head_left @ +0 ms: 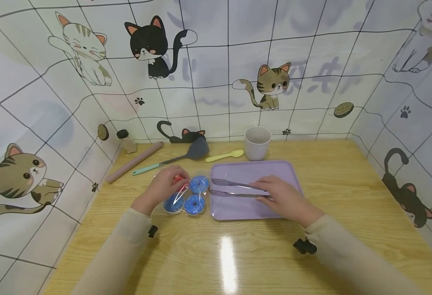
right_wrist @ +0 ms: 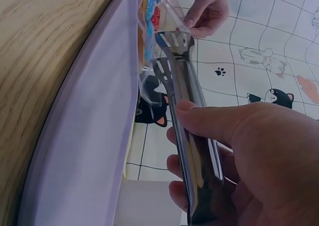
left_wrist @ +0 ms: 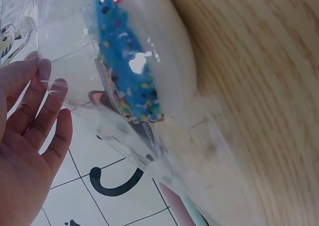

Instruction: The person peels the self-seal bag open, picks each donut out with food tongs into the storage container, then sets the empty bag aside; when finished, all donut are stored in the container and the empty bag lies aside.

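I read the right hand as gripping the metal tongs at their handle end, thumb on top and fingers curled beneath, as the right wrist view confirms. The tongs lie over the lavender tray, long axis running left to right, with the two slotted tips apart and pointing left toward the tray's left rim.

The clear bag of blue sprinkled doughnuts sits on the wooden table just left of the tray, touching or nearly touching its rim. Three doughnuts show through the plastic. The tong tips end just beside the far-right doughnut, so the bag lies straight along the tongs' axis, to the left of the grip.

The left hand is at the bag's far-left top, fingers pinching the plastic there, near a red spot I cannot identify. In the left wrist view the fingers look fairly straight against the film.

I judge the left hand nearer the bag; the right reaches it only through the tongs.
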Available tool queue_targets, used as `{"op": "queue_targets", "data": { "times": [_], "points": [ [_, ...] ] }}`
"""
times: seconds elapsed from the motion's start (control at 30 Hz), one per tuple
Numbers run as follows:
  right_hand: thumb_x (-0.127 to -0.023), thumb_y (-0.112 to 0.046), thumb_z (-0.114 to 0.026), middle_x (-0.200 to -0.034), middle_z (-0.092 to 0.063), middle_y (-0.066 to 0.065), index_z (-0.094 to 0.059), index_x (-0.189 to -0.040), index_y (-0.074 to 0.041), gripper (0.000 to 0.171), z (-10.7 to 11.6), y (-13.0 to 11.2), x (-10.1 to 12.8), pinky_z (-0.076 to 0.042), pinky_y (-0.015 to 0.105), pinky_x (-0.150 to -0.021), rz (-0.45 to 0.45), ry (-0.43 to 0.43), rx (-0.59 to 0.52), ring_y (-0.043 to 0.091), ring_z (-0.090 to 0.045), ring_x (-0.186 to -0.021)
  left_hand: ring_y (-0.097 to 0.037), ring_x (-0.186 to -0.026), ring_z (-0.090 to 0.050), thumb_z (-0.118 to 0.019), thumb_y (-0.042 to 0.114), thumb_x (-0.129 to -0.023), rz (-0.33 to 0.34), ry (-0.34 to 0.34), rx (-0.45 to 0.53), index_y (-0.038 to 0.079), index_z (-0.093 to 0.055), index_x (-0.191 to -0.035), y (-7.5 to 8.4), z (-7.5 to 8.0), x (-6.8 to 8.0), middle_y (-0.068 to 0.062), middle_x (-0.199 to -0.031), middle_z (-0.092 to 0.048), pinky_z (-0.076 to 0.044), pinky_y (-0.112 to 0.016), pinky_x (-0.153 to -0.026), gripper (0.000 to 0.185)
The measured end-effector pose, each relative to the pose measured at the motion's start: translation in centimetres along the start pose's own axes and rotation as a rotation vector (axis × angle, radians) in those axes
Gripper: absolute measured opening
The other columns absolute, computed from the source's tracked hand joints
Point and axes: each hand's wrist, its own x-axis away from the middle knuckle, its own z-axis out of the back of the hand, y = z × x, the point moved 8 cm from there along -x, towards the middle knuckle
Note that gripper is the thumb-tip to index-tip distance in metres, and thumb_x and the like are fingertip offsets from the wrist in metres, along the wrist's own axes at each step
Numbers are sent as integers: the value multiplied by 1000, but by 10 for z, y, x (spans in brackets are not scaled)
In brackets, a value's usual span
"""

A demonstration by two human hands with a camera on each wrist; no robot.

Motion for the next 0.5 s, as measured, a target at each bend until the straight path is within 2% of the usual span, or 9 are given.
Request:
{"op": "queue_targets", "data": {
  "times": [0.13,0.5],
  "points": [
    [-91,-18,-80,-129,-69,12,-68,-135,-10,46,-8,-2,-8,-53,49,-103,-13,-35,23,31,-64,-122,-20,-99,-66,-76,15,-95,-3,7,-7,16,-76,-99,1,2,0,2,-101,-72,-56,-44,-95,5],
    [-91,-21,-81,-134,-66,13,-64,-140,-11,53,-27,-3,-23,-53,48,-104,-57,-48,43,30,-62,-124,-23,-100,-67,-77,12,-94,-35,22,-2,11,-77,-99,6,1,-1,0,-100,-73,-56,-46,-95,5]
  ]
}}
